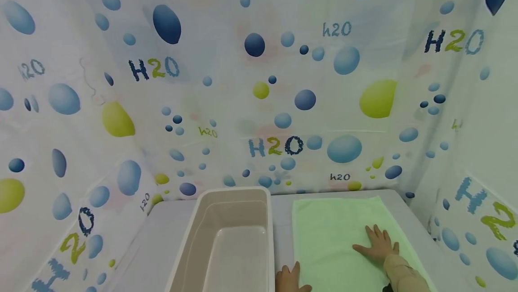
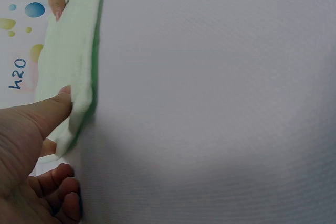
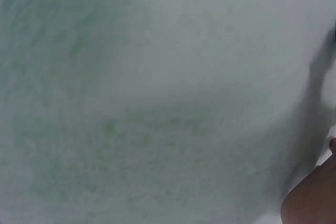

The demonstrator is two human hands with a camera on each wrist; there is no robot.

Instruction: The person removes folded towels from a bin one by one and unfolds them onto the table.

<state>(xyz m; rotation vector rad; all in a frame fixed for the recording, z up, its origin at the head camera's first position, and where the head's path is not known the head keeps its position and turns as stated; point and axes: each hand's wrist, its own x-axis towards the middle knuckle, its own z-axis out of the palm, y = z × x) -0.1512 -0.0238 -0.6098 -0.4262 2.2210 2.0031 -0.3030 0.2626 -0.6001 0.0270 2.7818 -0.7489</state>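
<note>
A pale green towel (image 1: 332, 238) lies spread flat on the table, right of a beige plastic basin. My right hand (image 1: 379, 246) rests on the towel's right half with fingers spread. In the right wrist view the green cloth (image 3: 157, 129) fills most of the picture, with part of the hand at the lower right. My left hand (image 1: 288, 279) is at the towel's near left edge, beside the basin. In the left wrist view its thumb (image 2: 52, 111) lies over the towel edge (image 2: 79, 103), the index finger partly hidden behind the cloth, pinching it; the other fingers are curled.
The beige basin (image 1: 238, 211) stands left of the towel, its rim right beside my left hand. A light grey cover (image 1: 162, 238) lies over the table. White curtains (image 1: 226, 103) printed with bubbles and H2O lettering hang behind and on both sides.
</note>
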